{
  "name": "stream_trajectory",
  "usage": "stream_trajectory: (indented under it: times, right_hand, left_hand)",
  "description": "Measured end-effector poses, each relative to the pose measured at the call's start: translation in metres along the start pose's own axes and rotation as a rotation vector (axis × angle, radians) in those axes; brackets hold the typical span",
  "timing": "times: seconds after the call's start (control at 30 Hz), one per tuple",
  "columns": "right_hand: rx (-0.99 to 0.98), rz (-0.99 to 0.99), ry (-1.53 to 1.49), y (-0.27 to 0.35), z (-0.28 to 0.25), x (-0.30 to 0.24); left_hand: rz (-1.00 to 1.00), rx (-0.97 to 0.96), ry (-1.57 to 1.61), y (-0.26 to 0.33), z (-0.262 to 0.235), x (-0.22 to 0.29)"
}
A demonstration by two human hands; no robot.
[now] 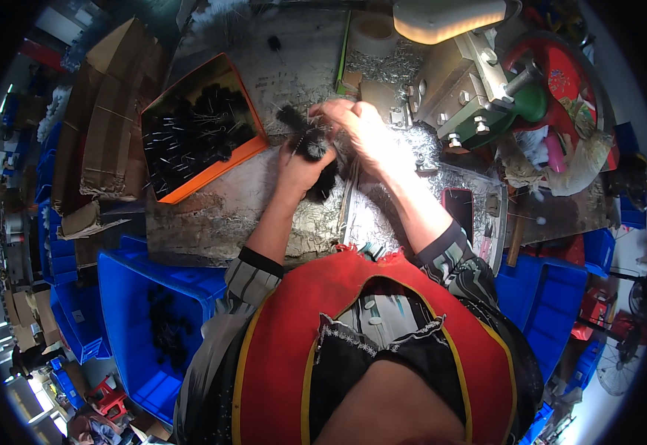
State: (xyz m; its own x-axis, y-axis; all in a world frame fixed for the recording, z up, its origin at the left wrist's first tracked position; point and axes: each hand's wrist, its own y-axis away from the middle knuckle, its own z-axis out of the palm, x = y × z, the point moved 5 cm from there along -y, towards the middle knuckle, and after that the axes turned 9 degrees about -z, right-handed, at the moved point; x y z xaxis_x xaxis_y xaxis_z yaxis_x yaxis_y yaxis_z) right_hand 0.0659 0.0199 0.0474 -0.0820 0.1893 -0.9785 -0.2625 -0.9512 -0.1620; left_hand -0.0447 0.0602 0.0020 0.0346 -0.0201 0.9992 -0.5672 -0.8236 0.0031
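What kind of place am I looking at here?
Likely a small brush-making workshop: an orange tray full of black bristle brushes, a green machine on the cluttered bench, and blue bins around it. Both hands work a black brush.

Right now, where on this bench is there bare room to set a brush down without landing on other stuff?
The barest patch is the grey bench top below the orange tray, left of the left hand. Another strip lies above the tray, toward the back edge. It is crowded right of the right hand: wire pieces, the green machine and a phone.
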Motion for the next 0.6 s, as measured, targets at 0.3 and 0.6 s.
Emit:
stream_trajectory:
  times: [0.3, 0.6]
  right_hand:
    - [-0.094, -0.172, 0.443, -0.011, 0.003, -0.022]
    - [0.266, -0.475, 0.691, -0.009, -0.002, -0.092]
  left_hand:
    - [0.174, -0.122, -0.027, 0.002, 0.003, -0.004]
    - [-0.057, -0.080, 0.058, 0.010, -0.023, -0.007]
